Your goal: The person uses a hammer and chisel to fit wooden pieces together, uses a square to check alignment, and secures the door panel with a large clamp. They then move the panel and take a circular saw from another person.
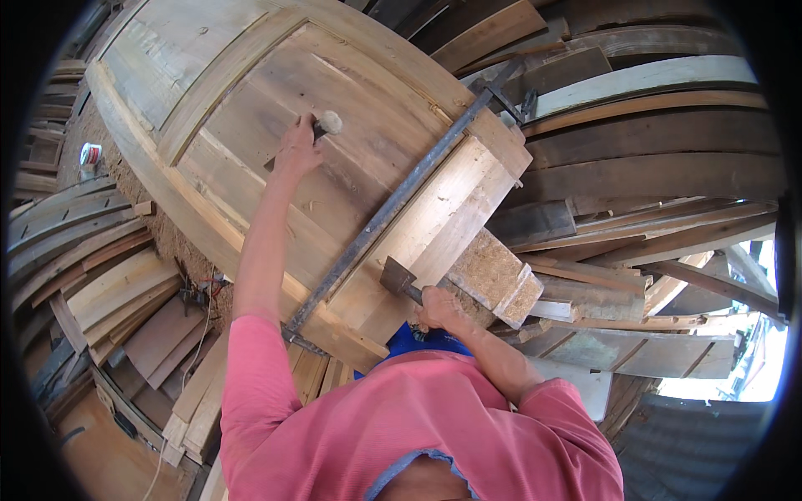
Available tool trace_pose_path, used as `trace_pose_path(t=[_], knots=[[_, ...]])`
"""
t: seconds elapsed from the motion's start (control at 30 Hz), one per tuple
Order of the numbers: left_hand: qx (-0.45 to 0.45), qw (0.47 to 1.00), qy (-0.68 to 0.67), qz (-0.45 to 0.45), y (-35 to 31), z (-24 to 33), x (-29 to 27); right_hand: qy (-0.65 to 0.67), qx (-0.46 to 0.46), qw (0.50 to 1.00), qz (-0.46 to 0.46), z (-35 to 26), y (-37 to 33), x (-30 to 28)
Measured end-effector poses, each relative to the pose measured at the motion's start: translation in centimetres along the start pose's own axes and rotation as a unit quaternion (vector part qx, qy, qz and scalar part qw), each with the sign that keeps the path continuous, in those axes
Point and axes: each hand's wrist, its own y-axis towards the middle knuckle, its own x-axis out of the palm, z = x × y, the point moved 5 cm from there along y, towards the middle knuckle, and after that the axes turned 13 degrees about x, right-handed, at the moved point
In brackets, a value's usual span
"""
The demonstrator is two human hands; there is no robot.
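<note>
As the right hand [440,309] wraps around a broad-bladed tool [396,275], its blade just beyond the fist, the left hand [299,150], farther off, curls around a round-ended tool [331,123] over a wooden panel [359,92]. The right arm [497,355] bends; the left arm [264,242] reaches out. Both grips partly cover the tools; whether the farther one touches wood is unclear.

Left hand [297,151] reaching far, curled; right hand [439,309] fisted nearer.

Knobbed tool [332,123] in left hand [299,149], bladed tool [397,276] in right hand [439,308]
</note>
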Motion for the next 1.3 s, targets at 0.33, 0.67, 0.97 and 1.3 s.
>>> trace_pose_path(t=[0.33, 0.67, 0.97, 1.3], knots=[[-0.122, 0.909, -0.300, 0.262, -21.2, 9.4, -11.3, 0.016, -0.246, 0.968, 0.042, 1.9, 7.0, -1.0], [-0.215, 0.920, -0.297, 0.141, -24.9, 18.1, -3.1, 0.396, -0.255, 0.878, -0.086, 1.5, -4.8, -12.8], [-0.254, 0.933, -0.246, 0.074, -25.6, 14.8, 1.7, 0.604, -0.376, 0.694, 0.107, 7.5, -12.5, -23.4], [-0.199, 0.942, -0.245, 0.118, -26.6, 15.9, 0.5, 0.562, -0.305, 0.761, 0.109, -0.7, -11.0, -15.4]])
